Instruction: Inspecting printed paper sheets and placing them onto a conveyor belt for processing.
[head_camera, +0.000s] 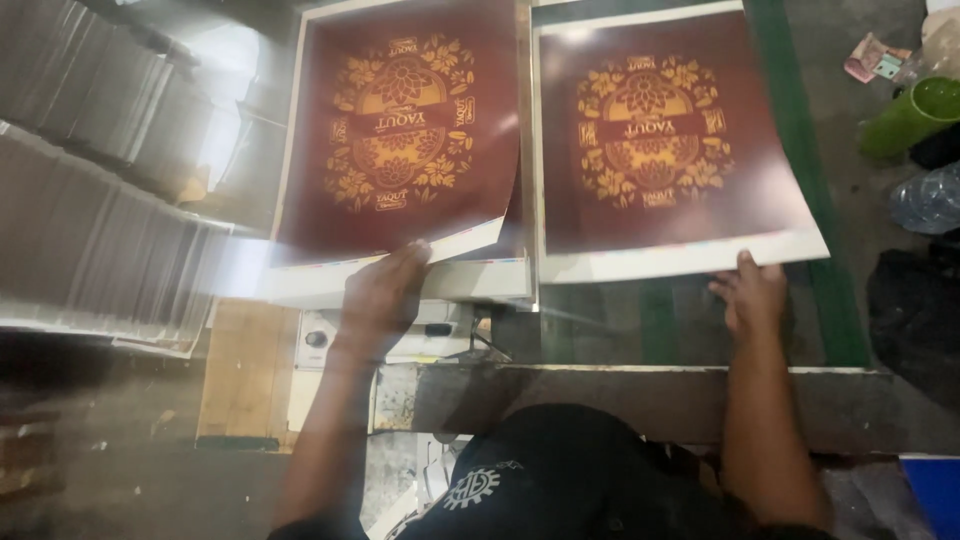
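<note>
Left hand (385, 295) pinches the near edge of 1 dark red printed sheet (400, 130), curling it up off the pile (400, 285), probably to peel it free. Right hand (752, 295) lies open, fingers pinning a matching sheet (660, 140) flat on the green-edged table (800, 150).

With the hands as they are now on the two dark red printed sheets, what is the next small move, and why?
Probably the left hand should lift its dark red printed sheet with gold floral design further off the white-edged stack. Its near corner is already curled up under the fingers, while the right hand only touches the near edge of the second matching sheet, lying flat on the green-bordered table.
</note>
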